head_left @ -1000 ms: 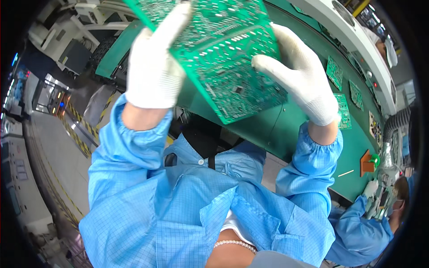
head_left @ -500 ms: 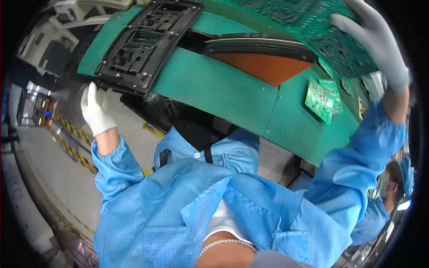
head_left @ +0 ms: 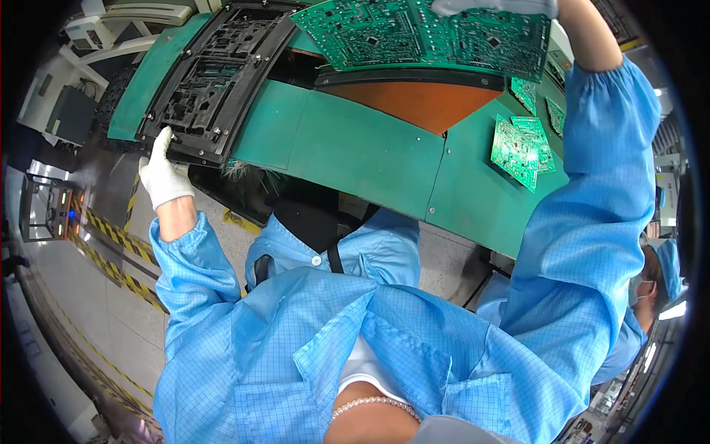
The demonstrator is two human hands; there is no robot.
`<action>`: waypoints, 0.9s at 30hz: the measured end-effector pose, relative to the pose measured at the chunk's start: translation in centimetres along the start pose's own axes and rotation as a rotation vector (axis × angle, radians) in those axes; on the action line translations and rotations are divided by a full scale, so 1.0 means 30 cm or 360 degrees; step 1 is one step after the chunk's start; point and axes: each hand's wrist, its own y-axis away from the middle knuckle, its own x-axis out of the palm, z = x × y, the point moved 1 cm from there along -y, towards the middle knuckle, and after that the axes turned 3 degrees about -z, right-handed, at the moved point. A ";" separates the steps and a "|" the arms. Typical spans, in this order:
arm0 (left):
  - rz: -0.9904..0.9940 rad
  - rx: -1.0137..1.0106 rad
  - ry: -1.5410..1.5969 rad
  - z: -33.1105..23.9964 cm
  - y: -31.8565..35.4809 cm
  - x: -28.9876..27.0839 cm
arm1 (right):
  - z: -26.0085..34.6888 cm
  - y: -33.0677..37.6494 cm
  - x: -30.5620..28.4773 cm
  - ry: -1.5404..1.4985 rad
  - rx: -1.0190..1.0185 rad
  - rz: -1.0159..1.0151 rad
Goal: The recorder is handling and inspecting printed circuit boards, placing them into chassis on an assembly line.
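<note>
At the near left corner of a black fixture frame [head_left: 242, 111], my white-gloved left hand [head_left: 164, 177] closes on the rim. Its thumb lies along the top, and the other fingers are mostly hidden at the edge. My gloved right hand [head_left: 497, 6] reaches to the top of the view and grips the far edge of a large green circuit board [head_left: 444, 37]. That board is held tilted above the bench, its component-dotted face toward me. The hand is partly cut off by the picture's edge.
Below the board stands an orange panel with a black edge [head_left: 421, 102] on the green bench [head_left: 355, 155]. Several small circuit boards [head_left: 521, 152] lie at the right. Bristles [head_left: 248, 172] stick out under the fixture. A co-worker [head_left: 643, 296] is at the far right.
My left hand has moved from beside the fixture onto its near corner. My right hand has carried the circuit board left, from the upper right to over the orange panel.
</note>
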 end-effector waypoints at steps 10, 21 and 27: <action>0.0123 -0.0170 -0.0132 -0.037 -0.034 -0.071 | -0.102 -0.080 0.060 -0.0084 0.0081 0.0088; 0.0169 -0.0078 -0.0156 -0.024 -0.032 -0.104 | 0.182 0.028 0.240 0.0794 0.0362 -0.0166; 0.0342 -0.0622 0.0160 -0.032 0.066 0.035 | 0.387 0.241 0.371 0.0518 0.0100 -0.0455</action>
